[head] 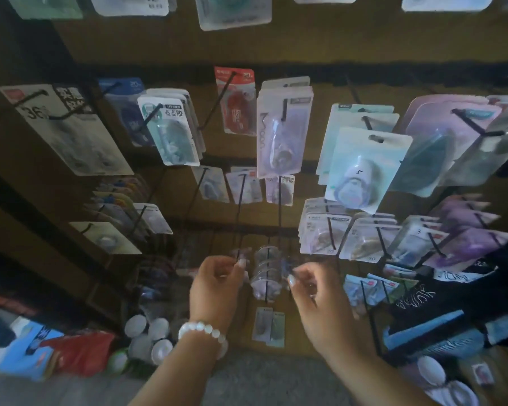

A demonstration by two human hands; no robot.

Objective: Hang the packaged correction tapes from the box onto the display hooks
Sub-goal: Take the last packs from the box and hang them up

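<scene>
A stack of clear packaged correction tapes [266, 269] hangs on a black display hook [267, 285] at the lower middle of the board. My left hand [217, 285] pinches the left edge of the stack. My right hand [311, 291] pinches its right edge, fingers curled. Both hands sit just below two long bare hooks [279, 212]. The box is not in view.
The brown pegboard [364, 51] carries many hanging packets: a white one [279, 133] above, a pale blue one [361, 168] at right, purple ones [467, 241] further right. White round tubs [150, 338] and bags lie on the floor at left. Black printed cloth [440, 294] hangs at right.
</scene>
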